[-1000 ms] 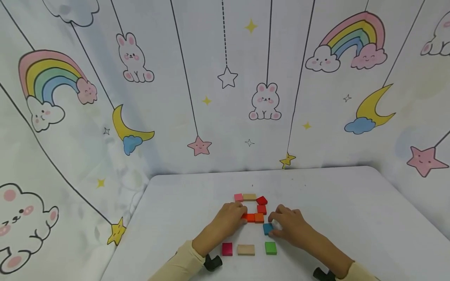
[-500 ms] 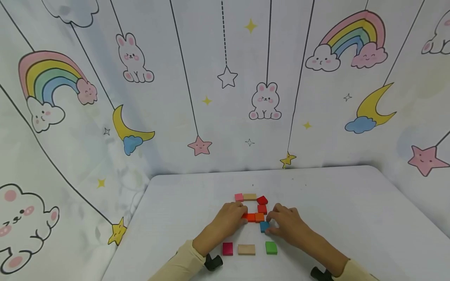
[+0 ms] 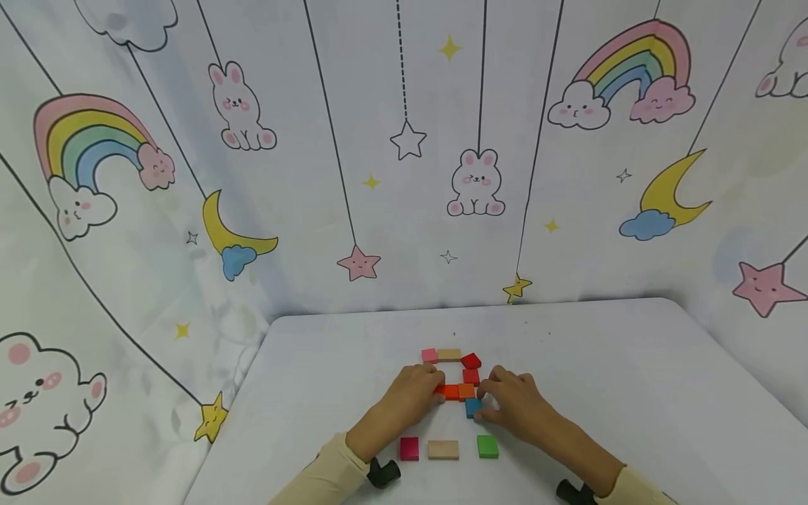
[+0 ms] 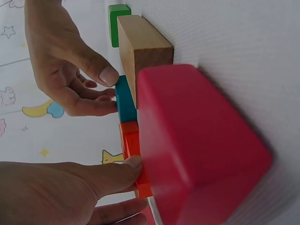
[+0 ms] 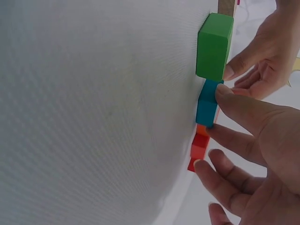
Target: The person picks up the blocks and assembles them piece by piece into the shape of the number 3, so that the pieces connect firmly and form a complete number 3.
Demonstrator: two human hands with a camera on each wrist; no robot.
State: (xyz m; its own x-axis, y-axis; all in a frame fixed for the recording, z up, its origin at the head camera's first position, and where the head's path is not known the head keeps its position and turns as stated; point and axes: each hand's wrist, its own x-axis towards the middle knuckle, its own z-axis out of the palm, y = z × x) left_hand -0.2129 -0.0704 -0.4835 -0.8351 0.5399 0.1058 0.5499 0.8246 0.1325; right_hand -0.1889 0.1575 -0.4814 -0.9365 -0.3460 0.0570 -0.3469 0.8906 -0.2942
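In the head view my right hand (image 3: 520, 403) pinches a blue block (image 3: 473, 408) between thumb and index finger, right against the near side of an orange block (image 3: 466, 391). The right wrist view has the thumb on one end of the blue block and the index fingertip at its other end. My left hand (image 3: 409, 394) holds the left part of a red-orange block (image 3: 449, 392), joined to the orange one in a short row; its left end is hidden by the fingers. In the left wrist view the left thumb (image 4: 133, 162) presses on the red-orange block.
Beyond the hands lie a pink block (image 3: 429, 355), a wooden block (image 3: 449, 355), a red angled block (image 3: 470, 360) and a red square block (image 3: 470, 377). Nearer are a crimson block (image 3: 409, 449), another wooden block (image 3: 443, 449) and a green block (image 3: 487, 447), on the white table (image 3: 328, 379).
My right hand has slid the blue block left and slightly away from me, up against the orange block. The left hand has kept its place on the red-orange block.
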